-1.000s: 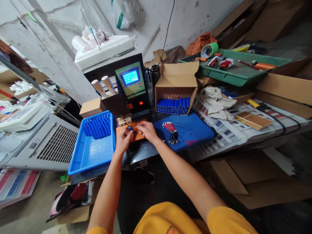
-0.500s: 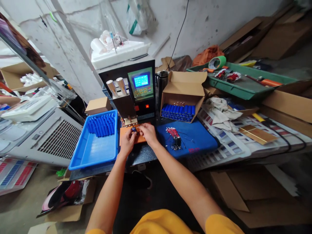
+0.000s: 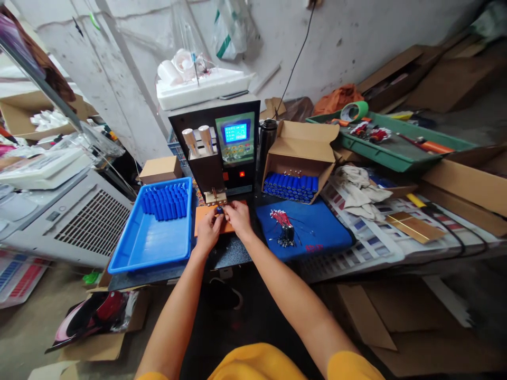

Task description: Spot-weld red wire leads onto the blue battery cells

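Observation:
My left hand [image 3: 208, 228] is closed around a small blue cylindrical battery cell [image 3: 219, 210], its end facing up, on the orange board [image 3: 202, 213]. From the other side, my right hand [image 3: 238, 217] has its fingers pinched together right against the cell; whatever is between them is too small to make out. Directly above the cell are the thin electrode tips [image 3: 214, 194] of a spot welder [image 3: 200, 174] with a lit blue screen [image 3: 235, 133]. My fingers hide most of the cell.
Left of my hands, a blue tray [image 3: 158, 245] holds rows of blue cells. On the right stands an open carton [image 3: 304, 140] of more cells. A bundle of red and black wires [image 3: 285, 224] lies on a blue pad [image 3: 328, 219]. Farther right is a green tray [image 3: 380, 150] with tools.
The camera view has shifted slightly. Both hands stay at the cell under the electrodes, with the right fingers a little closer in around it.

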`<move>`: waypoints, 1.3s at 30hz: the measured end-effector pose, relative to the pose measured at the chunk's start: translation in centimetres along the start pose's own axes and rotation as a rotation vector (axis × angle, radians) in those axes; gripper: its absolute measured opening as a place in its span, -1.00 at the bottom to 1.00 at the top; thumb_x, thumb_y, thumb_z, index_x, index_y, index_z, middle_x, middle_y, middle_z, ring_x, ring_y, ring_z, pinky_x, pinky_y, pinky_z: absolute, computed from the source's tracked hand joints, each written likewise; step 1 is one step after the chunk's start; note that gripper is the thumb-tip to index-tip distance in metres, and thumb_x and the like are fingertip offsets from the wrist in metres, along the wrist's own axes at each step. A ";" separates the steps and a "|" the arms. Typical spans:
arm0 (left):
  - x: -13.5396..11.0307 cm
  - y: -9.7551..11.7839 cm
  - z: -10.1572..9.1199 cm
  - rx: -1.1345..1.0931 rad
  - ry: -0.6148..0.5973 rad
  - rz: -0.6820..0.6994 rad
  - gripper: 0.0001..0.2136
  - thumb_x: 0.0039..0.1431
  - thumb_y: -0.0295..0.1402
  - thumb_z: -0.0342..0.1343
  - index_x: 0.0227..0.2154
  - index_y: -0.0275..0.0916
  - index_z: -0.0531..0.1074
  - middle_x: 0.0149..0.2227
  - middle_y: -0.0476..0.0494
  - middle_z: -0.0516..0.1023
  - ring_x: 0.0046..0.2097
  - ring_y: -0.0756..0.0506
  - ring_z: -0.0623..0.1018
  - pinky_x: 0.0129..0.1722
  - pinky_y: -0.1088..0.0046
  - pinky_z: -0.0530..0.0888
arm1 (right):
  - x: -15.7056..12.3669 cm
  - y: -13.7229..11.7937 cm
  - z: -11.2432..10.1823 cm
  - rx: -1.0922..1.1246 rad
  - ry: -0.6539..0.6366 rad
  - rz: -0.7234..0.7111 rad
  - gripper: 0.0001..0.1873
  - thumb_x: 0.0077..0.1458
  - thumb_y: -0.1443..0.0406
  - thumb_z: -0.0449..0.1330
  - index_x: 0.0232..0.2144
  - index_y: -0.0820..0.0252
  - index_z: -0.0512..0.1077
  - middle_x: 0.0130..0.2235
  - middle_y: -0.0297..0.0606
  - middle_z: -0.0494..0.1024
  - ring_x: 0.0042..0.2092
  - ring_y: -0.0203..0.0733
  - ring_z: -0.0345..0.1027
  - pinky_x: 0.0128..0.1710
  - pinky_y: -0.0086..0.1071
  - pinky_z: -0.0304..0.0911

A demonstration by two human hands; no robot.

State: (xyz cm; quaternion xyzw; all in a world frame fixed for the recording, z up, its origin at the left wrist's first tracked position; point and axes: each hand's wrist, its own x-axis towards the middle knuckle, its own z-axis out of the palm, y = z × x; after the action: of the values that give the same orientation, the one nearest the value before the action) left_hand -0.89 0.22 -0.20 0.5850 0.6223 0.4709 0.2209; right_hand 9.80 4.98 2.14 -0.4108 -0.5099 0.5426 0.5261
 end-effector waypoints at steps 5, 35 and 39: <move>0.1 0.1 -0.1 0.017 0.012 -0.003 -0.78 0.26 -0.28 0.00 -0.17 -0.22 0.50 -0.45 -0.04 0.51 -0.38 -0.05 0.50 -0.26 0.45 0.41 | -0.2 -0.4 0.2 0.004 0.037 -0.008 -0.76 -0.11 0.18 0.19 -0.66 0.14 0.27 -0.69 -0.48 0.26 -0.59 -0.34 0.13 -0.54 -0.46 0.06; 0.1 -0.8 0.1 0.013 0.023 0.010 -0.75 0.26 -0.27 0.03 -0.10 -0.22 0.50 -0.35 -0.09 0.56 -0.37 -0.03 0.49 -0.35 0.49 0.40 | -0.3 -0.8 0.1 -0.153 0.053 -0.036 -0.79 -0.07 0.21 0.18 -0.64 0.13 0.28 -0.63 -0.42 0.34 -0.48 -0.25 0.24 -0.47 -0.43 0.11; 0.1 -0.8 0.1 0.034 0.040 0.023 -0.76 0.26 -0.28 0.02 -0.13 -0.23 0.51 -0.32 -0.13 0.57 -0.31 -0.07 0.52 -0.29 0.45 0.42 | -0.4 -0.9 0.1 -0.155 0.052 -0.032 -0.80 -0.07 0.22 0.18 -0.63 0.13 0.29 -0.61 -0.40 0.37 -0.47 -0.24 0.27 -0.46 -0.43 0.13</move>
State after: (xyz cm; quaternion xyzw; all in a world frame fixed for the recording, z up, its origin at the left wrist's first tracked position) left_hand -1.23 0.46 -0.91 0.5864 0.6277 0.4743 0.1929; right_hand 9.90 4.53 3.01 -0.4561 -0.5430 0.4822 0.5144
